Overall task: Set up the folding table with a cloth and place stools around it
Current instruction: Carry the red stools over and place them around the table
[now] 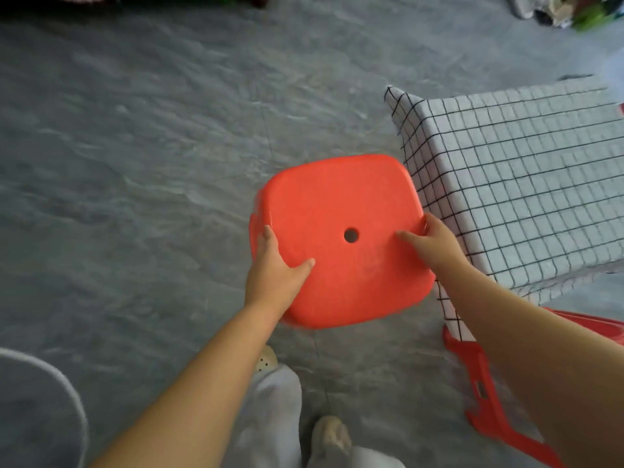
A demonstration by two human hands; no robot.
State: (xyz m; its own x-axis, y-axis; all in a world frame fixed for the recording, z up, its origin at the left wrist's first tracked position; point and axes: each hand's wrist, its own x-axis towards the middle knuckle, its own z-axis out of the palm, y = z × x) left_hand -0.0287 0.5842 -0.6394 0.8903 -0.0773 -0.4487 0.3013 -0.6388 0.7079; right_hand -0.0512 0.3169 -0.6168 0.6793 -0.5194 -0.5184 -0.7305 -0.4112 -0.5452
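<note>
I hold a red plastic stool (pixel 337 211) by its square seat, which has a small round hole in the middle. My left hand (pixel 275 268) grips the seat's left edge, thumb on top. My right hand (pixel 429 241) grips the right edge. The stool is just left of the table's near-left corner. The folding table (pixel 526 184) on the right is covered by a white cloth with a black grid, hanging over its sides. A second red stool (pixel 486 393) stands at the table's near side, partly hidden under my right arm.
Grey floor spreads to the left and ahead. A white curved rim (pixel 67 393) shows at the lower left. Shoes and cluttered items (pixel 553 8) lie at the far top right. My legs and feet (pixel 280 400) are at the bottom centre.
</note>
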